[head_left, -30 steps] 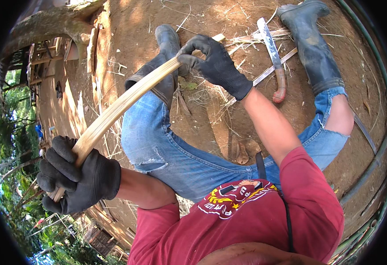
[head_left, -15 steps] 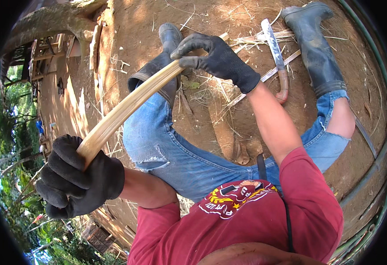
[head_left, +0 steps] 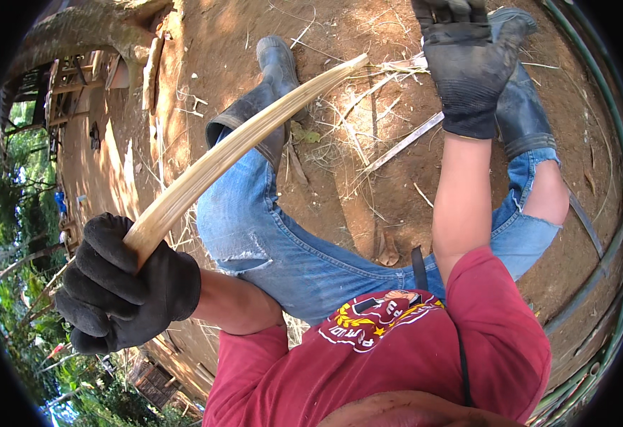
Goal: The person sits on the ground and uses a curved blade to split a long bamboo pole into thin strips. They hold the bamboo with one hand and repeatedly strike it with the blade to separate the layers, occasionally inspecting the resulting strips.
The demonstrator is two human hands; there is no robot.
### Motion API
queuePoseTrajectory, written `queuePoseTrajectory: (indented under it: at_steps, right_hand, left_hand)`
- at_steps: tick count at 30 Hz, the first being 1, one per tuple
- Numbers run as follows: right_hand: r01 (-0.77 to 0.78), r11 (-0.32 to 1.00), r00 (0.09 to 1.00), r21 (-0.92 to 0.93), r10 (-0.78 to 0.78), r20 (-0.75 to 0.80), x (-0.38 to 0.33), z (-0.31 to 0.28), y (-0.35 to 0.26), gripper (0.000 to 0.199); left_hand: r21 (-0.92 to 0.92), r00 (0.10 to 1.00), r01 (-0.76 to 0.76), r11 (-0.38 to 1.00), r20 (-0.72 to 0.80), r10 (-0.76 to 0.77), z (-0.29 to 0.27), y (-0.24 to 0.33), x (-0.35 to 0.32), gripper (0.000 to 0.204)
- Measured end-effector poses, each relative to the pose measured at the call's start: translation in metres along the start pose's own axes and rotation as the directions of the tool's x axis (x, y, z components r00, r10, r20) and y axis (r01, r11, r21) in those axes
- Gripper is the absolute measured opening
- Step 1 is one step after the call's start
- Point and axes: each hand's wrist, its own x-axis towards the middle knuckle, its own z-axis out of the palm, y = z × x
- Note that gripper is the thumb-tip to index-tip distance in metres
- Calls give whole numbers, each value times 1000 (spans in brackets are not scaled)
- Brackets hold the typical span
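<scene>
My left hand (head_left: 130,288), in a black glove, is closed around the lower end of a long pale strip of split wood or bamboo (head_left: 247,132). The strip slants up and to the right, slightly curved, and its far end is free in the air above the ground. My right hand (head_left: 468,71), also gloved in black, is raised at the top right, apart from the strip. Its palm side seems to face me with nothing on it, and its fingertips run off the upper edge. The machete seen earlier is hidden behind this hand and forearm.
Thin shavings (head_left: 397,67) and a flat pale slat (head_left: 405,142) lie on the brown soil between my boots (head_left: 277,67). At the left are a thick log (head_left: 76,43) and a wooden frame. Long green poles (head_left: 621,313) curve along the right rim.
My right hand has let go of the strip's upper part and swung up and to the right, covering the machete. My left hand and the strip have hardly moved.
</scene>
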Motion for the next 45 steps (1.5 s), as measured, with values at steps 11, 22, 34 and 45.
queuePoseTrajectory:
  at_steps: [11,22,34,45]
  right_hand:
    - [-129,401,715,-907,672,196,-32,-74,97,30]
    - [53,324,945,-944,288,153,-57,-72,95,38]
    - [481,93,744,-872,483,462,-43,-52,99,22]
    - [-79,346,954,-935,299,30,-24,-108,86,39]
  left_hand:
    - [-29,998,40,999,50,-39,2,1,0,32]
    - [98,962,-75,992,-256,97,-13,1,0,33]
    - [82,958,-67,994,-273,87,-24,2,-1,34]
    - [34,996,-42,999,-72,44,-5,-2,-1,33]
